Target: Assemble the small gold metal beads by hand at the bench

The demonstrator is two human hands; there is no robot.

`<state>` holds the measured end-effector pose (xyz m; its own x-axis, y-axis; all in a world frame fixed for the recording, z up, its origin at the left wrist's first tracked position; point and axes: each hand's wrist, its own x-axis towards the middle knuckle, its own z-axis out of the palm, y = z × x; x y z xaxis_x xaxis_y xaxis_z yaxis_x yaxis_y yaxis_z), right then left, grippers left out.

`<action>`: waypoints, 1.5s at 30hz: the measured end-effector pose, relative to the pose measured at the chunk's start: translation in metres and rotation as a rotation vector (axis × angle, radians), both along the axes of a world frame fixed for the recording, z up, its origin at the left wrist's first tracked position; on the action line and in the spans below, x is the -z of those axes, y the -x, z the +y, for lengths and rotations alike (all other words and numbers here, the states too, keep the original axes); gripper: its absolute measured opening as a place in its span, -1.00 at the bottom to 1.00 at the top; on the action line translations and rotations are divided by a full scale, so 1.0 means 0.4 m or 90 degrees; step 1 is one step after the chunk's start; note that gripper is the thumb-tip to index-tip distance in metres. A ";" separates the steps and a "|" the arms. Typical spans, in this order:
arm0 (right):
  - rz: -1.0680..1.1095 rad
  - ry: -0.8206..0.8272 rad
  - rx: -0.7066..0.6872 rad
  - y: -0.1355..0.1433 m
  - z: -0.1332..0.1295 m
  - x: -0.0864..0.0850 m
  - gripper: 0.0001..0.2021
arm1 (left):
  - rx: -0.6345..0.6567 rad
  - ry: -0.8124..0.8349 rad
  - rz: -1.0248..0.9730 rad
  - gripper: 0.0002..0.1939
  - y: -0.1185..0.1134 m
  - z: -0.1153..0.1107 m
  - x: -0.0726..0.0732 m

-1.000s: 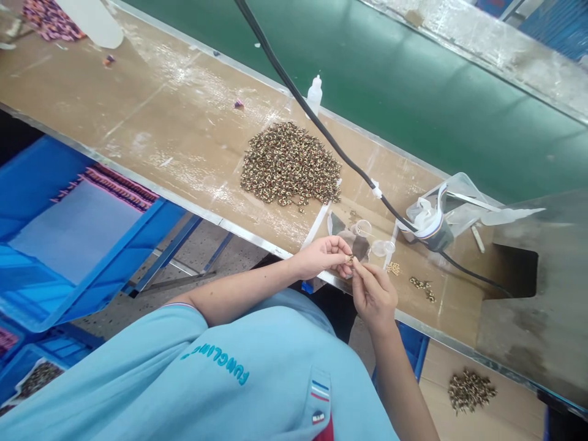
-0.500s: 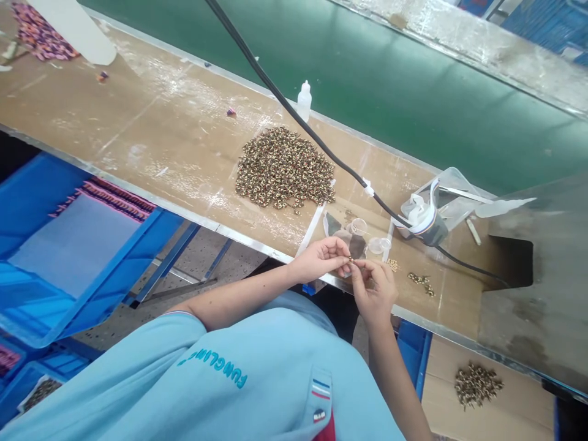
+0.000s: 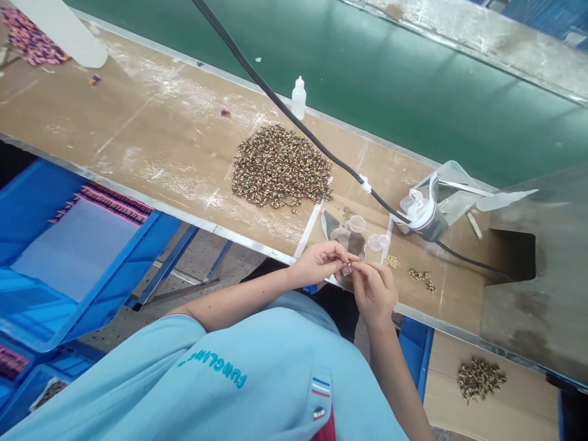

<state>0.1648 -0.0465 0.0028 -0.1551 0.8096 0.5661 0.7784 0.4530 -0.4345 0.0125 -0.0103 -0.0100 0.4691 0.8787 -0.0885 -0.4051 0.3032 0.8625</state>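
My left hand [image 3: 321, 262] and my right hand [image 3: 375, 293] meet at the table's front edge. Their thumbs and fingertips pinch one tiny dark and gold piece [image 3: 350, 264] between them; its exact kind is too small to make out. Just behind the fingers are a clear round cup [image 3: 356, 224] and another small clear cup or lid [image 3: 378, 242] beside a grey patterned sheet [image 3: 331, 225]. To the right of my right hand lie several pale beige bits [image 3: 391, 261] and a small group of dark and gold pieces [image 3: 421, 279].
A large heap of similar pieces [image 3: 280, 166] covers the table's middle, near a white squeeze bottle [image 3: 298, 99]. A black cable [image 3: 275, 92] crosses above the table to a wrapped bundle [image 3: 429, 223]. Blue crates [image 3: 87, 294] stand at left; another pile [image 3: 481, 380] sits on cardboard, lower right.
Both hands stay together at the same spot, fingers shifting slightly around the tiny piece. The camera's view has moved a little, so the table contents appear slightly displaced.
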 end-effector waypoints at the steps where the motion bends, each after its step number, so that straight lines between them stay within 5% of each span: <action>1: -0.011 -0.010 -0.007 -0.002 0.000 0.000 -0.86 | 0.003 -0.005 0.005 -0.69 0.001 0.000 0.000; 7: -0.041 0.005 -0.018 -0.010 0.001 0.005 -0.88 | 0.017 -0.001 0.022 -0.71 0.001 0.000 0.002; 15: 0.026 0.162 0.005 -0.010 -0.007 0.007 -0.89 | 0.055 0.007 0.066 -0.81 0.003 0.001 -0.006; 29: 0.036 0.208 0.440 -0.227 -0.024 0.032 -0.61 | 0.055 0.004 0.192 -0.88 0.000 0.002 -0.031; 40: 0.160 0.281 0.507 -0.249 -0.019 0.051 -0.65 | 0.039 0.003 0.125 -0.86 -0.012 0.002 -0.011; 45: 0.167 0.215 0.500 -0.245 -0.023 0.069 -0.65 | 0.039 -0.007 0.120 -0.82 -0.013 0.001 -0.008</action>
<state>0.2626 -0.0557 -0.0249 0.6148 0.7581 0.2175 0.6674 -0.3533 -0.6555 0.0177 -0.0101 -0.0066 0.4981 0.8502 -0.1703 -0.2166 0.3122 0.9250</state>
